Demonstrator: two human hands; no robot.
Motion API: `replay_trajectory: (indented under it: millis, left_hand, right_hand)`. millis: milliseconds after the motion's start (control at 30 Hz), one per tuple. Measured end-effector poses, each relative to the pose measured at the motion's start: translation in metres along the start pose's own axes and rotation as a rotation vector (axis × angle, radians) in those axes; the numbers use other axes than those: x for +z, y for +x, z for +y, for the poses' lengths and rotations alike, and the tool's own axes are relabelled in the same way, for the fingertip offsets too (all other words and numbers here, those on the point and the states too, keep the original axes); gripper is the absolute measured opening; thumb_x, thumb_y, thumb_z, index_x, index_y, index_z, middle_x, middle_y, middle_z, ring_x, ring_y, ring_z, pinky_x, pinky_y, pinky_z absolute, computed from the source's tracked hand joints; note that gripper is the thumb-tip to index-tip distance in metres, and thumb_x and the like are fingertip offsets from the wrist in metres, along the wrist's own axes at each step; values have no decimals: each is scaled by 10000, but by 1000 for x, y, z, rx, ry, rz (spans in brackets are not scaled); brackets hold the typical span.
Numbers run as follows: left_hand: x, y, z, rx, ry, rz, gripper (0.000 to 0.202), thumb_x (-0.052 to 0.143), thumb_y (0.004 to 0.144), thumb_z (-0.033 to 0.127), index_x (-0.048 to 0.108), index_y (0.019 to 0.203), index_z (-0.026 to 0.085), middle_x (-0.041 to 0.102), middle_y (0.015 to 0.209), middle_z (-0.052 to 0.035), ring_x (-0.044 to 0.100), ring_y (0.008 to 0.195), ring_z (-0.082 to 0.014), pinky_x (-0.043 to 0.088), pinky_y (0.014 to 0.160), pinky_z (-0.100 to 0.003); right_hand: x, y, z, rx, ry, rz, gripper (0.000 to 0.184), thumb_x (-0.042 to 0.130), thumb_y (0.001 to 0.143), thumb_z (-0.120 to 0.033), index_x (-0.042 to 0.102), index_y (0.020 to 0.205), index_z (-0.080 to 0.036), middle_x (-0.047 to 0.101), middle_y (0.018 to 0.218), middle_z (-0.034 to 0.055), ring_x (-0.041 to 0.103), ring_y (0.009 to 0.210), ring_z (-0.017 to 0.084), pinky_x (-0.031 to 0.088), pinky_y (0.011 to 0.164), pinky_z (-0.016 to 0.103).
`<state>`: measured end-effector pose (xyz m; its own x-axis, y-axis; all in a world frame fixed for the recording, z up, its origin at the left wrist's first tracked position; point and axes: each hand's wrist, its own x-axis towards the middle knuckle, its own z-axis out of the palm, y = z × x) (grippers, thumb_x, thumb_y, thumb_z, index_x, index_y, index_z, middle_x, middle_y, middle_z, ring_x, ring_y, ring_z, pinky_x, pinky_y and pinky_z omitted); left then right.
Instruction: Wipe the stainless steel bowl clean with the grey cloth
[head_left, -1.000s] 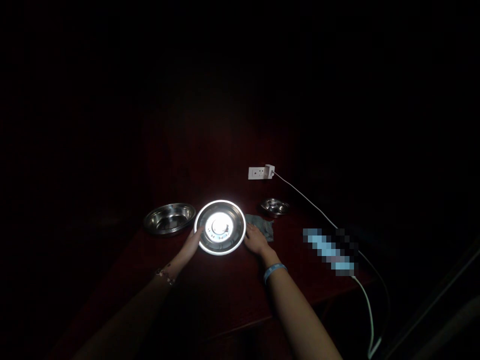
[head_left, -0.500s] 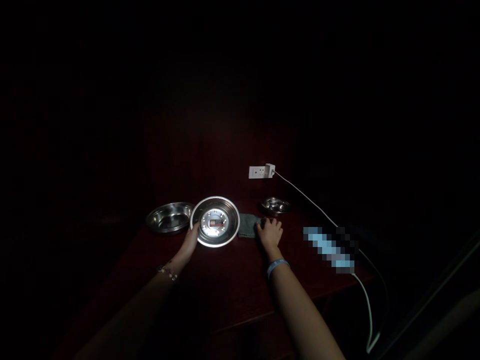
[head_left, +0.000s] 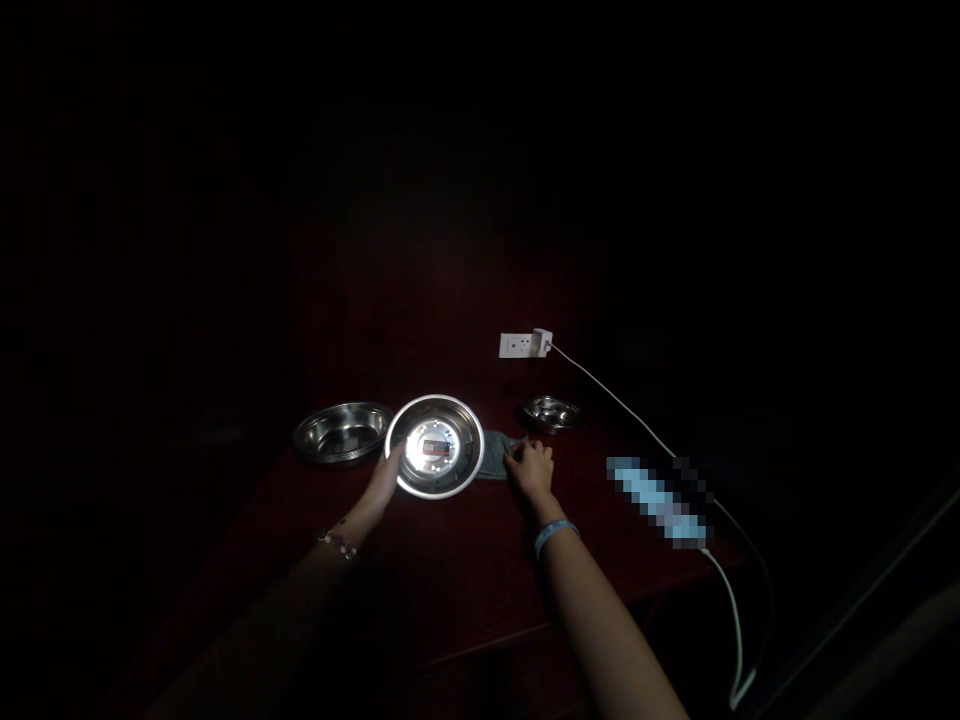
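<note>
I have one steel bowl (head_left: 466,447) tilted toward me between my two hands, round, without a long axis; my left hand (head_left: 384,478) is nearer, gripping its rim. My right hand (head_left: 532,466) curls at one greenish cloth (head_left: 492,456) just right of it; whether it grips, I can't tell. Around them on the worktop (head_left: 450,570): one wider basin (head_left: 339,430) left, one small dish (head_left: 551,412) behind the right hand.
</note>
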<state>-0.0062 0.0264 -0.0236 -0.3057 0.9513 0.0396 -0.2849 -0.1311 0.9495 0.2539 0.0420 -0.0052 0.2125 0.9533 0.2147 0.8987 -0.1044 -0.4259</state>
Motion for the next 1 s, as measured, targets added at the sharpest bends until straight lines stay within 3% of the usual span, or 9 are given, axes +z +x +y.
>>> replay_trajectory:
  millis: [100, 267, 367, 600, 733, 867, 1000]
  left_hand:
    - [1, 0, 0, -28, 3, 56, 258, 647, 909, 280, 739, 1094, 125, 806, 1092, -166, 712, 1212, -312, 469, 1152, -461]
    - [3, -3, 3, -67, -4, 49, 241, 600, 944, 231, 745, 1102, 119, 813, 1065, -145, 715, 1211, -283, 478, 1145, -432]
    - [3, -3, 3, -81, 6, 56, 238, 584, 958, 217, 747, 1108, 129, 817, 1063, -132, 726, 1188, -271, 487, 1137, -412]
    - [2, -3, 4, -71, 10, 49, 239, 590, 958, 235, 750, 1088, 114, 815, 1054, -147, 743, 1147, -272, 502, 1120, -404]
    - [3, -4, 4, -65, -10, 43, 226, 596, 952, 229, 754, 1077, 127, 815, 1059, -137, 752, 1122, -251, 510, 1107, -378]
    - [3, -4, 4, -59, -16, 50, 231, 623, 932, 227, 756, 1090, 124, 817, 1041, -138, 756, 1112, -261, 527, 1091, -395]
    - [3, -3, 4, -86, 4, 61, 227, 613, 940, 218, 757, 1091, 130, 822, 1022, -135, 762, 1104, -275, 541, 1076, -410]
  right_hand:
    - [1, 1, -1, -3, 60, -8, 313, 605, 932, -381, 728, 1137, -179, 656, 1280, 162, 558, 1249, 323, 400, 1019, 385]
    - [1, 1, -2, -12, 90, -13, 293, 616, 920, -444, 735, 954, -179, 700, 1184, 163, 610, 1172, 311, 404, 983, 376]
    - [0, 3, -4, -19, 140, -29, 253, 615, 914, -413, 717, 854, -190, 717, 1157, 132, 627, 1137, 282, 411, 943, 343]
    - [1, 9, -4, 65, 306, -55, 177, 560, 896, -328, 660, 795, -221, 720, 868, 22, 655, 862, 194, 430, 788, 281]
    - [5, 8, -1, 32, 286, -44, 95, 619, 851, -291, 652, 917, -230, 739, 1003, 22, 663, 970, 203, 432, 877, 301]
    - [8, 8, 0, 15, 275, -17, 380, 658, 816, -238, 616, 1194, -240, 717, 1228, 61, 629, 1173, 232, 411, 983, 343]
    - [6, 8, -3, 63, 325, -39, 550, 667, 828, -260, 548, 1365, -248, 719, 1225, 55, 638, 1180, 230, 418, 999, 344]
